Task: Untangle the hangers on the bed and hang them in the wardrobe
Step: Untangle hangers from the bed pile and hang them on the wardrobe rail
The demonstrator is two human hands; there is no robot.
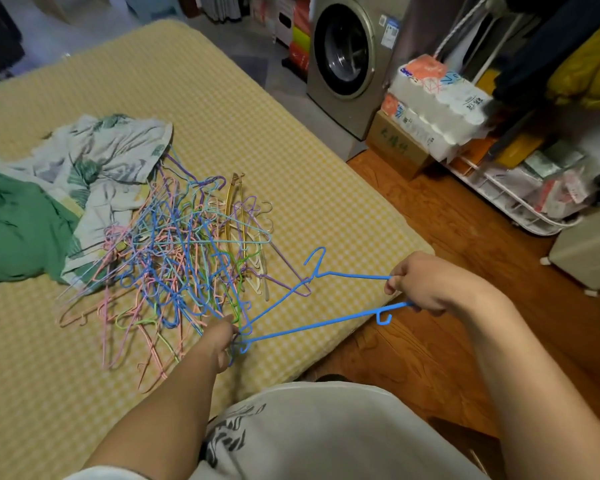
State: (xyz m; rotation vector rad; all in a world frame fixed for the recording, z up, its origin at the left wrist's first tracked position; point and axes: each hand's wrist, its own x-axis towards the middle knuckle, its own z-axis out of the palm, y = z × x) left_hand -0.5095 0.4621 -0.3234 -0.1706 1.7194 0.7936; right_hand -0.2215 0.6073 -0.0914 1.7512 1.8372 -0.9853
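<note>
Now both hands pinch a blue wire hanger (326, 327): right grip (418, 289) at its right end, left grip (222, 341) near the tangled pile of coloured wire hangers (174, 258) on the yellow checked bed (257, 116).

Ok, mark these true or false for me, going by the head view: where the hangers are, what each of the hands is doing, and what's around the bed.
1. The right hand grips one end of a blue hanger. True.
2. The left hand rests flat on the floor. False: it holds the blue hanger's other end at the edge of the hanger pile.
3. The pile lies on the yellow checked bed. True.
4. Every hanger in the pile is blue. False: pink, purple, green and gold ones show too.
5. A washing machine stands beyond the bed. True.
</note>
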